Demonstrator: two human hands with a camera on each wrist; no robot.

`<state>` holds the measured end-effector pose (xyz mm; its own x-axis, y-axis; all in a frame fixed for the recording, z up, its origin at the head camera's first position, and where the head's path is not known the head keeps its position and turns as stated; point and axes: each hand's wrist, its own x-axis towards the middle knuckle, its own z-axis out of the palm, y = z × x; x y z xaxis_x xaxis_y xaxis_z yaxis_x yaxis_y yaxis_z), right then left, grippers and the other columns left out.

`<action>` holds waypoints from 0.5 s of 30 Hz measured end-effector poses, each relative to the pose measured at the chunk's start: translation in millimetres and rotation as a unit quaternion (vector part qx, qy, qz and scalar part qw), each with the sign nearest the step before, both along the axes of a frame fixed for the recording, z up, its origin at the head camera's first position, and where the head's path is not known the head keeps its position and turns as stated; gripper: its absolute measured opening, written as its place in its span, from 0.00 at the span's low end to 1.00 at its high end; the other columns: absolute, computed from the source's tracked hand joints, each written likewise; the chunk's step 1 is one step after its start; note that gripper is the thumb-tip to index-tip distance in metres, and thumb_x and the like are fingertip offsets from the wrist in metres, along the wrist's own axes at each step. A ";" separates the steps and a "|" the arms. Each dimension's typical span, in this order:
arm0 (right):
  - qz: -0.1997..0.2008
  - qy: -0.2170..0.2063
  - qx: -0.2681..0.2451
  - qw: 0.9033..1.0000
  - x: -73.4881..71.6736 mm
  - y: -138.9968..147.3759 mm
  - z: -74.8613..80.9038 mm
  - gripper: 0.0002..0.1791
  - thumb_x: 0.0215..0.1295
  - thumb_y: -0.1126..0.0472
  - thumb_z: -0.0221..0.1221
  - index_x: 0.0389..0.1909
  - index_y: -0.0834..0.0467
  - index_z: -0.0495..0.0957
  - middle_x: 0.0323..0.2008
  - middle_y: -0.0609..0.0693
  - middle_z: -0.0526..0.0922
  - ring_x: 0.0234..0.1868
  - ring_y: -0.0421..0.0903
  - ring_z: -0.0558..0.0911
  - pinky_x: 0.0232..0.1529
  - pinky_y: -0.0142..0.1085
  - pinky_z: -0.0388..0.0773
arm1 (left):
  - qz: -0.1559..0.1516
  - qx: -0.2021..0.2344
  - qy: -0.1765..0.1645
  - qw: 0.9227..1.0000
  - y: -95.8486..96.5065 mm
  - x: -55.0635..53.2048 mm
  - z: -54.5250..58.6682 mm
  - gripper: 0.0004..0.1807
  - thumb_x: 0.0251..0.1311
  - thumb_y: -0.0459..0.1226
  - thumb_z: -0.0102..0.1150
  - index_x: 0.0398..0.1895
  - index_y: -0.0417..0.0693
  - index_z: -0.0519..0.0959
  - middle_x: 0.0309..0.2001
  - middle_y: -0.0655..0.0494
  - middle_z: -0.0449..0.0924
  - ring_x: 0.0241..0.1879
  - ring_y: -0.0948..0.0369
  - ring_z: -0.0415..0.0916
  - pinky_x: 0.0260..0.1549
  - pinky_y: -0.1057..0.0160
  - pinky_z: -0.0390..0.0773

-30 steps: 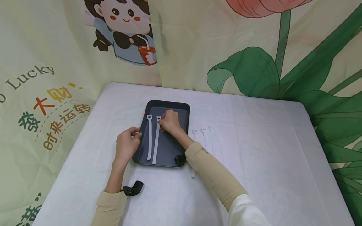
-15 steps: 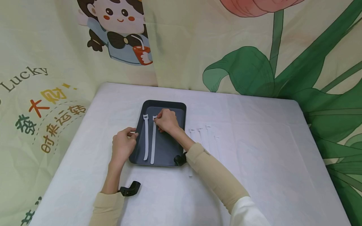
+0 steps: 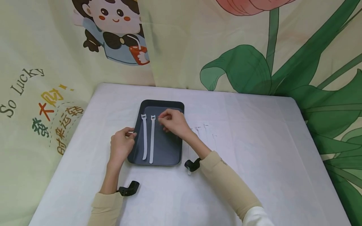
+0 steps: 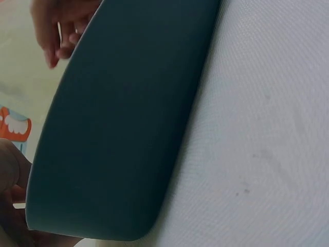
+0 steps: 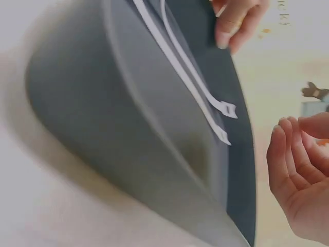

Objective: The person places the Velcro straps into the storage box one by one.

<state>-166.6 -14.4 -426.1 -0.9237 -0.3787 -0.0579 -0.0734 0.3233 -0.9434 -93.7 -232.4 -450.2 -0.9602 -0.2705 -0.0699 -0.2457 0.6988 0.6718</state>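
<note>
White strap (image 3: 152, 139) lies lengthwise in the dark tray (image 3: 167, 147), just beside a second strap (image 3: 145, 138). Half a second ago the right hand's (image 3: 176, 124) fingertips covered its head; now they have released it and sit just to its right, loosely bent, holding nothing. Well to its left, the left hand (image 3: 121, 146) pinches the tray's rim, as before.
</note>
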 end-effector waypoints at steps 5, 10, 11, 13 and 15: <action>-0.032 -0.003 -0.030 0.999 5.0 19.3 9.6 0.08 0.70 0.62 0.64 0.45 0.61 0.82 0.36 0.62 0.88 0.29 0.52 0.86 0.37 0.46 0.86 | 0.001 0.000 0.006 1.000 -0.3 0.0 2.3 0.16 0.70 0.32 0.57 0.57 0.35 0.82 0.44 0.33 0.86 0.36 0.44 0.84 0.28 0.62 0.73; -0.060 -0.001 -0.050 0.997 13.6 40.6 11.3 0.07 0.70 0.61 0.64 0.45 0.59 0.82 0.35 0.58 0.87 0.32 0.57 0.85 0.41 0.54 0.85 | 0.002 0.001 -0.002 1.000 0.8 0.1 2.7 0.17 0.70 0.33 0.57 0.58 0.35 0.82 0.45 0.33 0.86 0.37 0.44 0.83 0.28 0.61 0.73; -0.064 0.000 -0.053 0.997 15.8 44.7 11.0 0.07 0.70 0.61 0.64 0.45 0.59 0.83 0.36 0.59 0.87 0.32 0.58 0.85 0.42 0.56 0.85 | 0.002 0.000 -0.004 1.000 1.0 0.3 2.7 0.17 0.70 0.33 0.56 0.58 0.35 0.82 0.45 0.33 0.86 0.37 0.44 0.83 0.28 0.61 0.72; -0.071 0.003 -0.060 0.996 20.0 52.7 9.9 0.07 0.69 0.61 0.64 0.44 0.59 0.83 0.36 0.61 0.86 0.33 0.62 0.85 0.43 0.59 0.83 | 0.004 -0.001 -0.007 1.000 1.0 0.9 2.6 0.17 0.70 0.32 0.56 0.58 0.35 0.82 0.45 0.33 0.86 0.37 0.44 0.83 0.28 0.61 0.72; -0.081 0.005 -0.067 0.994 23.7 60.4 8.6 0.07 0.69 0.61 0.64 0.44 0.59 0.83 0.36 0.62 0.86 0.34 0.65 0.85 0.44 0.62 0.81 | 0.005 0.001 -0.009 1.000 1.5 1.4 2.4 0.17 0.71 0.32 0.56 0.58 0.35 0.82 0.45 0.33 0.86 0.36 0.45 0.83 0.27 0.61 0.72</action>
<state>-142.9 46.0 -417.5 -0.9737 -0.2278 -0.0076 -0.0399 0.2035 -0.9783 -92.3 -230.8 -447.7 -0.9562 -0.2789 -0.0883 -0.2645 0.6949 0.6687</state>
